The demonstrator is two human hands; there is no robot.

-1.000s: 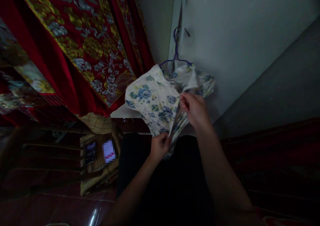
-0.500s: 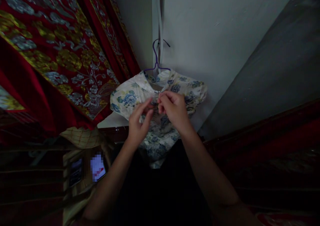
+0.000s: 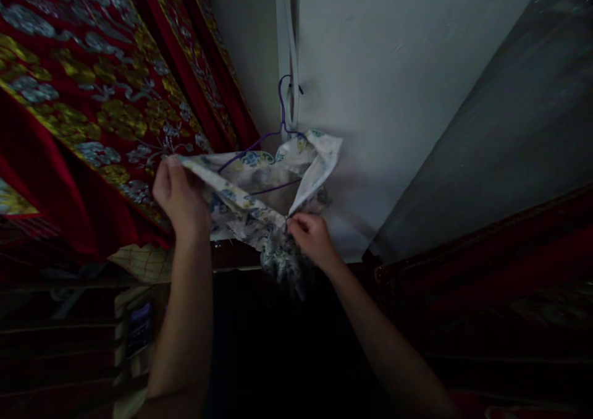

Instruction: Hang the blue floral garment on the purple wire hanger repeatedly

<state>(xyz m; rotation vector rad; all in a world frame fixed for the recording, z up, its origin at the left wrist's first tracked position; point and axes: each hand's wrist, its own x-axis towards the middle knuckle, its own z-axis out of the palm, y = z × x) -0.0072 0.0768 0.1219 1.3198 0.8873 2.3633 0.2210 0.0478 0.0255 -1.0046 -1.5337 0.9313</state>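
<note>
A white blouse (image 3: 245,206) with blue flowers hangs partly on a purple wire hanger (image 3: 281,107). Its neck opening is stretched wide, so the hanger's arm and lower bar show inside. Out to the left, my left hand (image 3: 178,196) is closed on the edge of the blouse near one shoulder and pulls it taut. Lower and near the middle, my right hand (image 3: 310,237) pinches the front of the neckline. Below it the cloth bunches in dark, blurred folds. The hanger's hook is caught on something at the wall beside a white cable.
Red cloth (image 3: 106,107) with gold and silver embroidery hangs at the left. A pale wall (image 3: 384,79) stands behind the blouse. At lower left a phone (image 3: 139,327) lies on a wooden seat, near a woven item (image 3: 143,263).
My left hand has moved left and closed on the blouse edge. My right hand has lowered with the neckline, and the blouse has gone from hanging flat to stretched open, its left shoulder off the hanger.
</note>
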